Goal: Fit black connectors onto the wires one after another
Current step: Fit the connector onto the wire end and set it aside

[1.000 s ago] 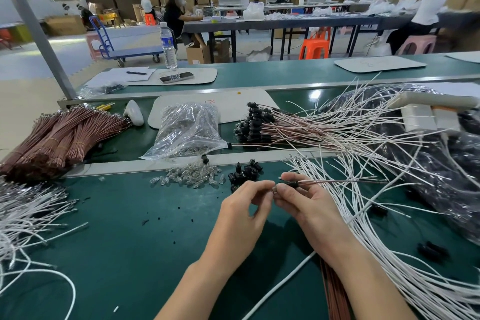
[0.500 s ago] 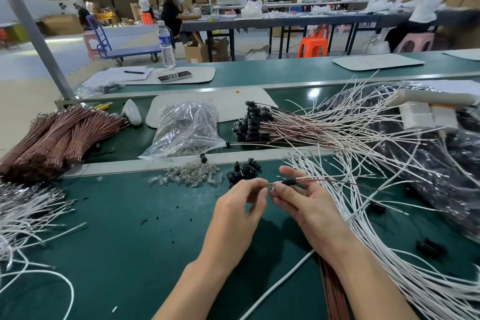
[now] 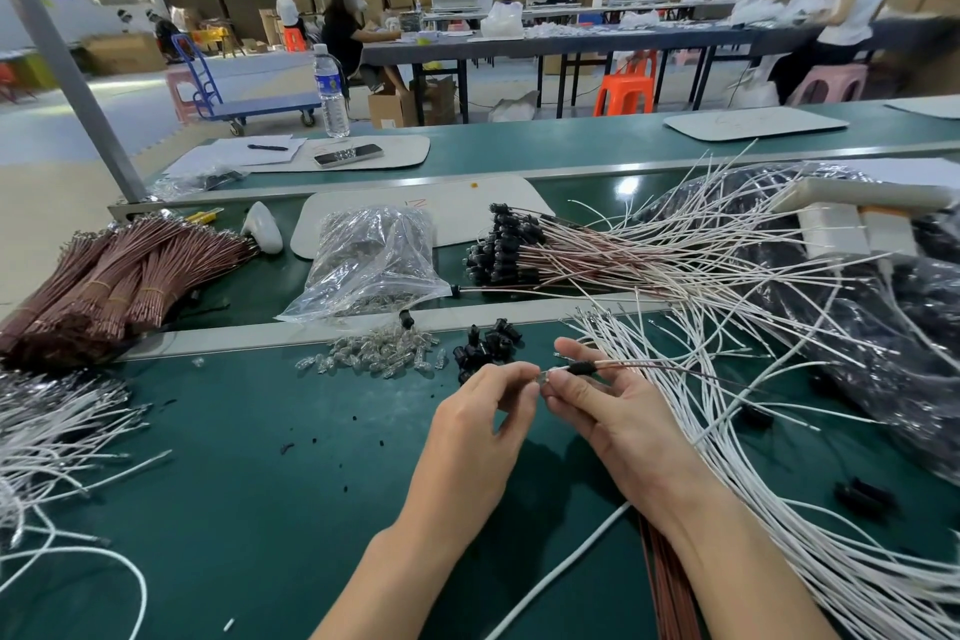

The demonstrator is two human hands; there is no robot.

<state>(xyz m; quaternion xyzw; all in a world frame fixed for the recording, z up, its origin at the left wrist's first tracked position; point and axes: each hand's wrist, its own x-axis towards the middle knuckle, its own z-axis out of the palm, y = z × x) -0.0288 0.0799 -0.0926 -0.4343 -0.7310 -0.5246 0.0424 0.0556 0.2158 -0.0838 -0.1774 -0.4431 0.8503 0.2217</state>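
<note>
Black plastic connector point(image 3: 581, 368), one, pinched on a single thin brown wire point(image 3: 675, 369) by curled thumb and fingers of right hand point(image 3: 613, 413) above green bench point(image 3: 208, 457), left hand point(image 3: 483, 413) fingertips nipping small clear piece point(image 3: 542, 377) at its tip, one pile of loose black connectors point(image 3: 488, 346) just beyond.

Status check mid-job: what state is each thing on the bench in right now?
black connector: on the wire end, held by both hands
left hand: pinching its tip
right hand: gripping it
spare connectors: loose pile
finished wires: connectors fitted, stacked
water bottle: upright, capped
</note>
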